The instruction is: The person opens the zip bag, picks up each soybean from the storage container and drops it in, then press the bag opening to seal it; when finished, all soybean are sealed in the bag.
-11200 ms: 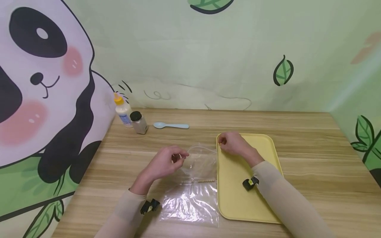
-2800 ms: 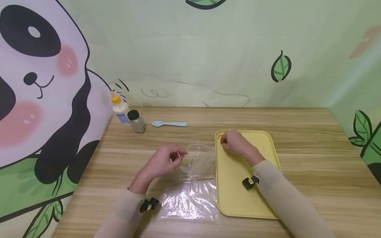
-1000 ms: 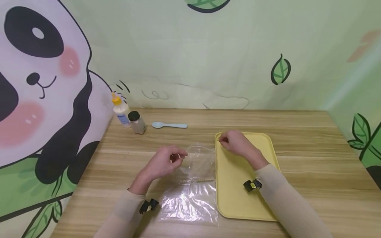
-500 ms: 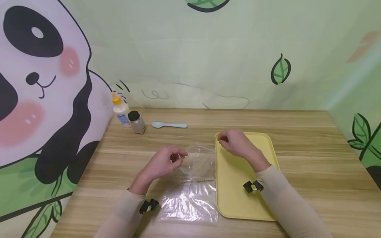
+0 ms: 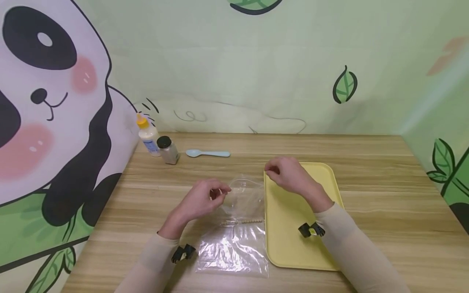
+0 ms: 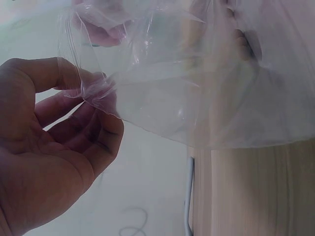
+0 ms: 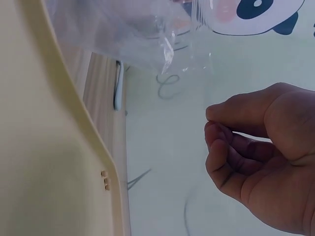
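With thumb and fingertips my left hand (image 5: 202, 199) pinches the edge of a clear plastic bag (image 5: 234, 256), whose upper part is raised. A short row of small tan beads (image 5: 252, 221) shows through the bag at its middle. Over the far left corner of a yellow tray (image 5: 283, 232) is my right hand (image 5: 289, 176), thumb pressed against curled fingers. Whether a bead is between those fingertips is hidden. In the right wrist view, a few tan beads (image 7: 105, 181) lie against the tray's rim, below and apart from the right hand.
A light blue spoon (image 5: 208, 153) lies toward the back of the wooden table. At the back left stand a white squeeze bottle (image 5: 148, 137) with an orange cap and a small black-lidded jar (image 5: 169, 150). A panda-printed backdrop rises behind.
Over the last second my right hand has lifted from the tray's corner and shifted slightly left toward the bag. My left hand stays on the bag's edge.
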Available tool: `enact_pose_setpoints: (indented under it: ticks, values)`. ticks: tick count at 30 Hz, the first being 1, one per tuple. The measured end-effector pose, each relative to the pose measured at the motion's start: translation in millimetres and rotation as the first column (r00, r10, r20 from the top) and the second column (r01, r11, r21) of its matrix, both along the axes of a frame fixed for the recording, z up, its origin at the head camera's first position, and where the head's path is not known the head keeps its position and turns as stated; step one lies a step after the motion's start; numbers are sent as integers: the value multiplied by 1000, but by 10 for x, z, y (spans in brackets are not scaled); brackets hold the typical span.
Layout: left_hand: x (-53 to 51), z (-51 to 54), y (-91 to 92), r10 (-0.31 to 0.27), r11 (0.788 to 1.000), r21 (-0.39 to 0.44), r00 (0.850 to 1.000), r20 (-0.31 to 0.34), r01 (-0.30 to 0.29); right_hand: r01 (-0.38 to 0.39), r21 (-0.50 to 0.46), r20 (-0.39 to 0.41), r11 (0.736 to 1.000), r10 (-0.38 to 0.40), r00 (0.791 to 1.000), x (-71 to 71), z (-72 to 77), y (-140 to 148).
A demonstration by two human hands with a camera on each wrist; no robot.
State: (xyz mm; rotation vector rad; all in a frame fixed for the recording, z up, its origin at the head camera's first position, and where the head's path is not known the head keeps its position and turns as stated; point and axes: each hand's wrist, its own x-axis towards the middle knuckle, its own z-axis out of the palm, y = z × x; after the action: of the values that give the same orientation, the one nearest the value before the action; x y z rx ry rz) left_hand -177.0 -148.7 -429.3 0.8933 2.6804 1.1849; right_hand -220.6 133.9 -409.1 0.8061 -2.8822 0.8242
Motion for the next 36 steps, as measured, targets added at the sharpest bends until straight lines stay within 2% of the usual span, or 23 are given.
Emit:
enact_pose_setpoints:
  ticks: [7,13,19,27,36]
  values:
    - [9,21,-1,3,1000,0,1000,-1,-3,-37,-58,-49,998,34,998,83,92,-85]
    - [13,20,-3,-3,1000,8,1000,-23,3,-61,-57,-100,997,56,993,116,126,-135]
    - [11,15,-6,7,1000,0,1000,-8,-7,-86,-67,-122,994,77,990,149,152,-176]
    - [4,9,-13,15,1000,-8,1000,-20,-15,-145,-94,-142,985,131,981,207,139,-286]
    - [-1,18,-15,8,1000,-13,1000,-25,-9,-171,-89,-146,981,157,977,283,104,-387]
